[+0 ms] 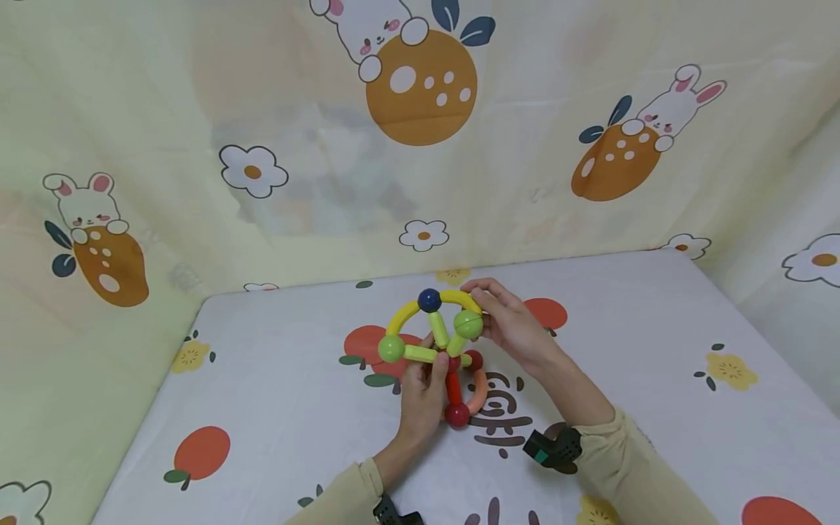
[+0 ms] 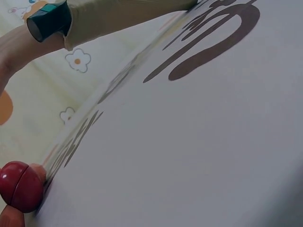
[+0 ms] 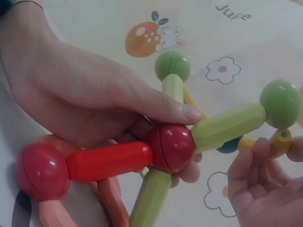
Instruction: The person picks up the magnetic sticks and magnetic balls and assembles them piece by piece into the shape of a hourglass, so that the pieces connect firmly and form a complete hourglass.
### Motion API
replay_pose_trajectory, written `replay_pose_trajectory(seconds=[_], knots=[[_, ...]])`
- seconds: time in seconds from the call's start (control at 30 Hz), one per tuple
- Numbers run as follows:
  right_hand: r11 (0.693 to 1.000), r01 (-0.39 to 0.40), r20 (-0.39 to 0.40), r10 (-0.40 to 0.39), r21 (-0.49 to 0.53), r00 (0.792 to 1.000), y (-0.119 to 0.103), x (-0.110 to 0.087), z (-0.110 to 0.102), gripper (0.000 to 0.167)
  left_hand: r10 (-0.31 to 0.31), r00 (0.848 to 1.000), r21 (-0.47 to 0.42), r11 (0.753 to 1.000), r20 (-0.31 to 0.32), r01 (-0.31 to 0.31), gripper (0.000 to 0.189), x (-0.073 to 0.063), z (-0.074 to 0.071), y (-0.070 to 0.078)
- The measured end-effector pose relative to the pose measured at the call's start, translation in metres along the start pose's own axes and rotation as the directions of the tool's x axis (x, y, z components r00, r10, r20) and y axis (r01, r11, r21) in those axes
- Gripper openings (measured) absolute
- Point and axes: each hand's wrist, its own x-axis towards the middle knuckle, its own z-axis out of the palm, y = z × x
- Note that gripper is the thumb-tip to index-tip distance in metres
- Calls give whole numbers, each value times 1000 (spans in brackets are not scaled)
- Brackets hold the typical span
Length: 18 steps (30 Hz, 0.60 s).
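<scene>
A magnetic ball-and-rod toy point(image 1: 437, 339) is held up above the table. My left hand point(image 1: 420, 405) grips it around the central red ball point(image 3: 173, 147), with the thumb along its top. Light green rods point(image 3: 229, 126) and a red rod point(image 3: 111, 161) radiate from that ball. At the upper right, my right hand point(image 1: 518, 328) pinches a curved yellow rod point(image 1: 459, 297) that leads from the dark blue ball point(image 1: 429, 300). The yellow rod's bare end shows just below a green ball point(image 3: 280, 103) in the right wrist view. Lower down are red balls point(image 1: 457, 415) and a curved orange rod point(image 1: 482, 392).
A white table cloth point(image 1: 275, 408) printed with fruit and flowers lies under both hands. Behind it hangs a cream curtain point(image 1: 315, 189) with rabbit prints. Black wrist cameras point(image 1: 554, 446) sit on both wrists.
</scene>
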Motion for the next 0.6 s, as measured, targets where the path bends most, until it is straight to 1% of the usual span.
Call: replay_pose_trajectory(seconds=[0.1, 0.3, 0.4, 0.5, 0.6], knots=[[1000, -9, -5, 9, 16, 1000, 1, 1, 2, 40, 11, 1000, 3, 1000, -3, -11, 46, 0, 0, -1], [999, 3, -11, -2, 51, 1000, 2, 2, 5, 37, -2, 1000, -9, 1000, 3, 2, 46, 0, -1, -3], [998, 6, -15, -5, 60, 1000, 2, 1, 7, 36, 7, 1000, -3, 1000, 1, -7, 46, -1, -1, -4], [998, 2, -15, -1, 59, 1000, 1, 0, 8, 35, 29, 1000, 8, 1000, 1, -29, 44, -1, -1, -5], [1000, -5, 0, 5, 27, 1000, 0, 0, 8, 38, 39, 999, 15, 999, 6, -39, 44, -1, -2, -5]])
